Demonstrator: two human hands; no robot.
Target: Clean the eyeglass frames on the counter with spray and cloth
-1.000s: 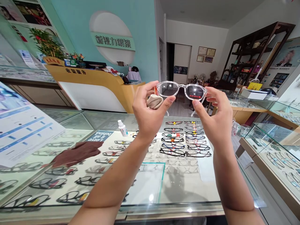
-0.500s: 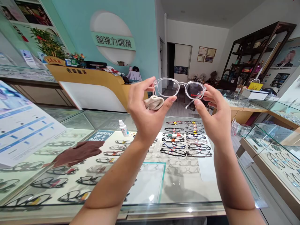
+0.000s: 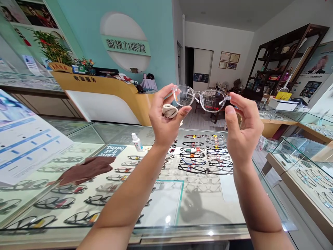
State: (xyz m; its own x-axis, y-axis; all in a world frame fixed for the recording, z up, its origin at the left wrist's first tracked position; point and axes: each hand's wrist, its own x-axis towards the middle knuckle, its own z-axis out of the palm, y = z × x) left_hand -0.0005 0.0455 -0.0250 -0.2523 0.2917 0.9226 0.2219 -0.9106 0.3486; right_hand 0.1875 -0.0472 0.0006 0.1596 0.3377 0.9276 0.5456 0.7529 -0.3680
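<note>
Clear-framed glasses (image 3: 197,96) are held up in the air above the counter, with red lettering on the right-hand lens. My left hand (image 3: 166,119) grips their left end and also has a folded cream cloth (image 3: 170,111) tucked in its palm. At the other end, my right hand (image 3: 243,126) has its fingertips on the frame's right hinge area, its thumb raised just below. The temples are seen only in part behind the lenses.
Rows of glasses (image 3: 194,161) lie in the glass display counter (image 3: 208,210). On it are a small white bottle (image 3: 136,142), a brown cloth (image 3: 87,170) and a printed board (image 3: 26,142). A yellow reception desk (image 3: 104,90) stands beyond, with another display case (image 3: 307,173) at right.
The glasses have turned and tilted, their right side now lower and the red lettering reversed. My left hand has shifted slightly right, and my right hand has also moved right, its thumb off the lens rim.
</note>
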